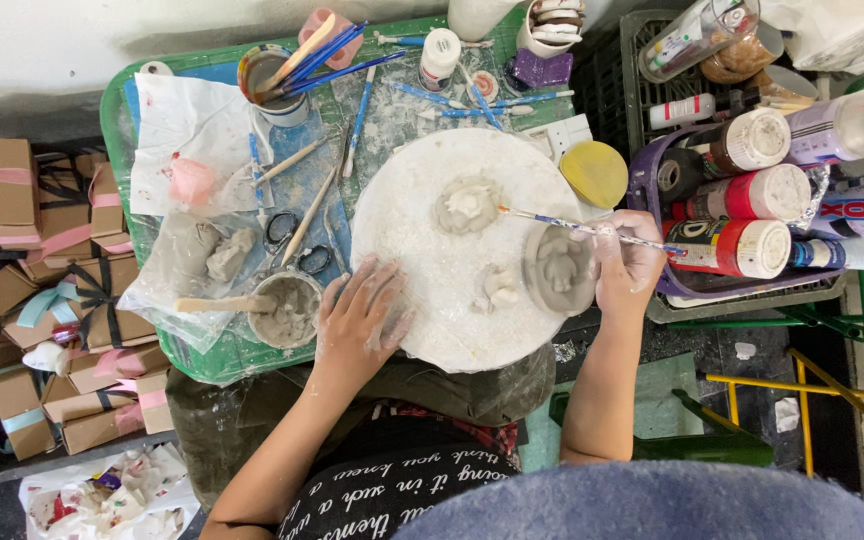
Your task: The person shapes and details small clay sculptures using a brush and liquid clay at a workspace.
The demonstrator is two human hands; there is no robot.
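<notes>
Overhanging round board [432,270] (left hand [357,325] atop)

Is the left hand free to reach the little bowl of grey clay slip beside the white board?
Probably yes. The left hand rests flat on the white round board, holding nothing, and the bowl of slip sits right beside it with nothing between; only a wooden stick lies across the bowl's far rim.

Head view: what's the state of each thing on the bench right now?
Left hand: flat on white round board.
Right hand: gripping thin brush.
Grey clay mould: on the board's edge, by the right hand.
Clay lump: resting on board.
Slip cup: open, filled.
</notes>
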